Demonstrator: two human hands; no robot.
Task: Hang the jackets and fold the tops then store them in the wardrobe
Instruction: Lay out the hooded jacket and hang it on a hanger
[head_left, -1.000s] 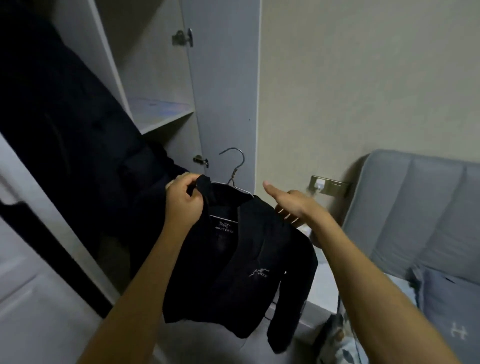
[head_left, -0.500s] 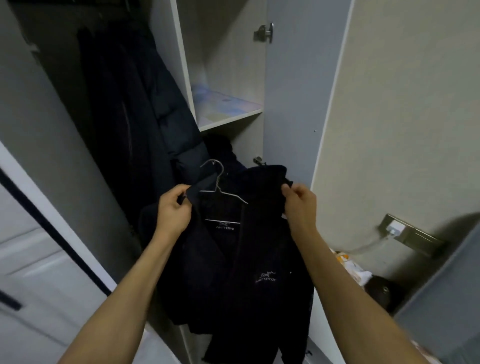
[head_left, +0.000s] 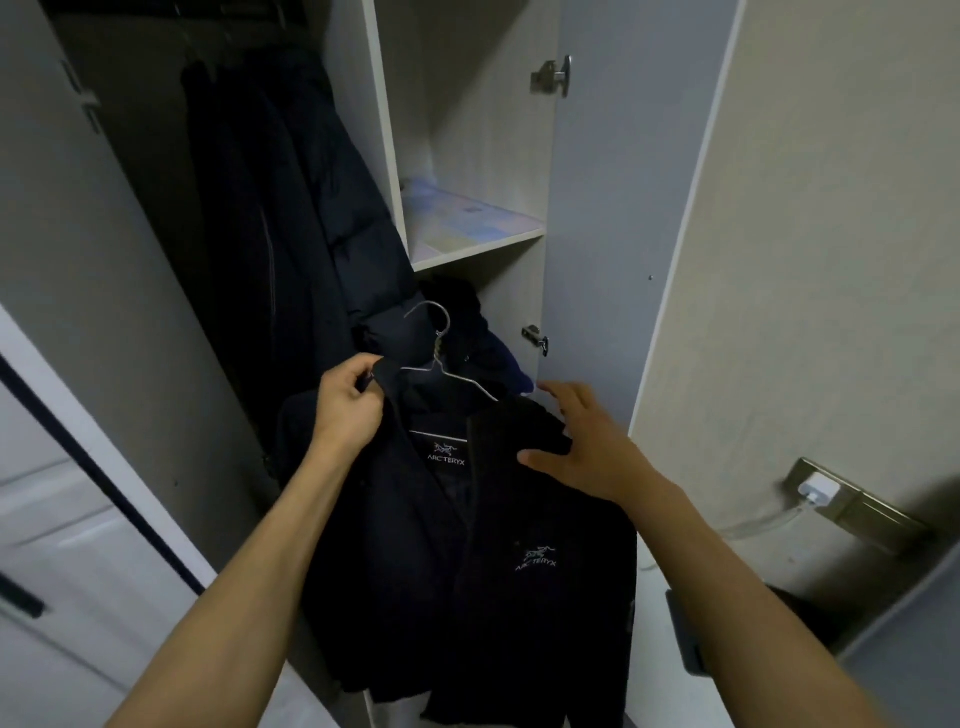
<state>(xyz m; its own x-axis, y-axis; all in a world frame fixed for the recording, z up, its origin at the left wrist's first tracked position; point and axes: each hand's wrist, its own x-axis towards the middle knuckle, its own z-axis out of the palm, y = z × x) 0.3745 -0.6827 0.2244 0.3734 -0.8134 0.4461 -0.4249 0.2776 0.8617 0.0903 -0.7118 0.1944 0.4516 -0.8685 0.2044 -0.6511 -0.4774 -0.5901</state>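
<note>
A black jacket (head_left: 467, 561) with a white chest logo hangs on a metal wire hanger (head_left: 441, 358) in front of the open wardrobe (head_left: 395, 156). My left hand (head_left: 348, 410) grips the jacket's left collar edge near the hanger. My right hand (head_left: 582, 447) lies open on the jacket's right shoulder, fingers spread, thumb against the fabric. The hanger's hook stands free above the collar, hooked on nothing. Dark jackets (head_left: 280, 208) hang inside the wardrobe's left section.
A shelf (head_left: 478, 244) with a pale liner divides the right section, dark clothes (head_left: 483, 338) heaped under it. The open wardrobe door (head_left: 623, 208) stands at right, hinges showing. A wall socket (head_left: 831, 499) with a plug is low right. A white drawer front (head_left: 62, 545) is at left.
My right hand has let go of the jacket's right shoulder and now lies open on it. My left hand still grips the collar. My view has swung further toward the wardrobe.
</note>
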